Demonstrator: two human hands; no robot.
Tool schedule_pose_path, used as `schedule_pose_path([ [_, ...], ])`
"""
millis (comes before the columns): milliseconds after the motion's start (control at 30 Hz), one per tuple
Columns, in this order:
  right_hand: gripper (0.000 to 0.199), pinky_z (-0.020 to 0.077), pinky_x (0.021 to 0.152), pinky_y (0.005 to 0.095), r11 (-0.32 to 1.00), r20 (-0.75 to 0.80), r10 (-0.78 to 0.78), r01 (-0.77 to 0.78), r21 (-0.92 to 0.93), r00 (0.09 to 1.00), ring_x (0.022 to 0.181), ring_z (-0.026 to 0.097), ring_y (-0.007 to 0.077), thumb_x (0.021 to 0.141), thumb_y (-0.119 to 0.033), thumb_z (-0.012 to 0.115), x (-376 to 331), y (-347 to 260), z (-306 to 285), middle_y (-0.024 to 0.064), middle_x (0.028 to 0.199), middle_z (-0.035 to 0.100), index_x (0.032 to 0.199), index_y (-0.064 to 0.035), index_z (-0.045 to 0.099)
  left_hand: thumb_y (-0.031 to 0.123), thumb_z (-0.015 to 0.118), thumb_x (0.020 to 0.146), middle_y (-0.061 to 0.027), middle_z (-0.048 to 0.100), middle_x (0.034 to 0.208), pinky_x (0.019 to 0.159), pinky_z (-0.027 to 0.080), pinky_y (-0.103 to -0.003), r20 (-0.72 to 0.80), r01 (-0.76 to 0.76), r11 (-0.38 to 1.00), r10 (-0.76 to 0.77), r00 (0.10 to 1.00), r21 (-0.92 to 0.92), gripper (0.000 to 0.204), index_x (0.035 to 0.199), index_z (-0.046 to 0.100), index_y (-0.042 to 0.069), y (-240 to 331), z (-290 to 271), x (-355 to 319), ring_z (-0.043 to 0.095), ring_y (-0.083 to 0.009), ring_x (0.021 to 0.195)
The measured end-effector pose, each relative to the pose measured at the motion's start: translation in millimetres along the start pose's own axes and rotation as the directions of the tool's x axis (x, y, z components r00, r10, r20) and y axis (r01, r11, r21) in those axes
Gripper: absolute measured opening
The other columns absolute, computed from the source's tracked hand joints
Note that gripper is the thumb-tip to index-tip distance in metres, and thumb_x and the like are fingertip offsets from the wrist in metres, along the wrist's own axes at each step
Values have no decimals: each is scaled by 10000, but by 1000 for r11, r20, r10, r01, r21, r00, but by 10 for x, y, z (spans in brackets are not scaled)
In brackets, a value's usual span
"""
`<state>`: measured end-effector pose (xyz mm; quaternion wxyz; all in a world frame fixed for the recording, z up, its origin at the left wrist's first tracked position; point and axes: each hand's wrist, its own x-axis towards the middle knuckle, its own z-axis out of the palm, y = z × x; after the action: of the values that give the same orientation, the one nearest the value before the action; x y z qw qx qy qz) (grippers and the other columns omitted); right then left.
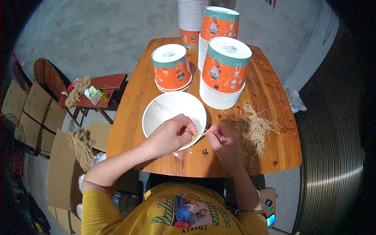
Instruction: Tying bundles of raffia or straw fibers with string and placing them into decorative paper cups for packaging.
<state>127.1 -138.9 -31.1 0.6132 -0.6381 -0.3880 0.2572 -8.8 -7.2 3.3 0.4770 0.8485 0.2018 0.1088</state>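
Over the near rim of a white bowl [156,117], my left hand [170,135] pinches a thin beige string [201,133]. Just to the right of the bowl, my right hand [223,140] has its fingers closed on the same string. A short, knotted-looking piece of string spans the small gap between the two hands; its exact shape is too fine to make out. Inside the bowl, near its far left wall, lies another bit of string [162,106]. A loose heap of beige strings [256,135] rests on the table to the right of my right hand.
Stacks of upturned orange-and-green paper tubs [225,66] stand on the wooden table [270,86] beyond the bowl, with a shorter stack [172,70] at left. A red bench [113,81] holds string and small packages. Bundled string [81,147] and cardboard [62,168] sit lower left.
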Motion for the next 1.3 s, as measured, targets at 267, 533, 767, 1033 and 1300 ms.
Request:
schedule_pose_path([
  [267, 137, 328, 500, 217, 896, 97, -362, 375, -236, 927, 539, 381, 82, 717, 5, 669, 42, 20, -12, -24, 640, 394, 827, -53, 612, 100, 590, 834, -64, 564, 800, 679, 458, -282, 37, 17, 999, -16, 999, -30, 116, 886, 567, -1, 37, -18, -34, 544, -139, 726],
  [533, 145, 430, 529, 344, 652, 150, -570, 557, -514, 807, 581, 519, 229, 701, -5, 669, 25, 76, -2, 71, 669, 488, 823, -61, 613, 96, 575, 861, -20, 565, 802, 664, 420, -240, 6, -72, 996, 72, 997, 43, 81, 906, 550, 33, 47, -23, -64, 512, -91, 753],
  [767, 169, 460, 564, 372, 594, 254, -571, 606, -529, 781, 647, 554, 265, 718, 10, 647, 16, 112, -83, 100, 736, 540, 867, -65, 618, 135, 585, 843, -121, 542, 779, 643, 451, -365, -57, -187, 965, 200, 978, 184, 154, 877, 496, 14, 12, -31, -120, 557, -272, 713],
  [1033, 196, 484, 582, 320, 412, 358, -598, 658, -630, 717, 685, 581, 223, 709, 26, 684, 190, -129, -281, 82, 747, 561, 878, -61, 634, 178, 646, 823, -92, 576, 866, 722, 460, -379, 117, -368, 784, 360, 926, 499, 181, 931, 568, 55, -21, -112, -355, 577, -282, 822],
  [1300, 104, 476, 608, 344, 633, 400, -557, 684, -363, 728, 687, 606, 272, 780, -39, 668, 410, -167, 118, 109, 759, 596, 868, -67, 620, 166, 591, 848, -60, 555, 819, 847, 383, -377, 40, -459, 664, 544, 838, 590, 102, 883, 561, 76, -92, -189, -462, 557, -245, 829],
])
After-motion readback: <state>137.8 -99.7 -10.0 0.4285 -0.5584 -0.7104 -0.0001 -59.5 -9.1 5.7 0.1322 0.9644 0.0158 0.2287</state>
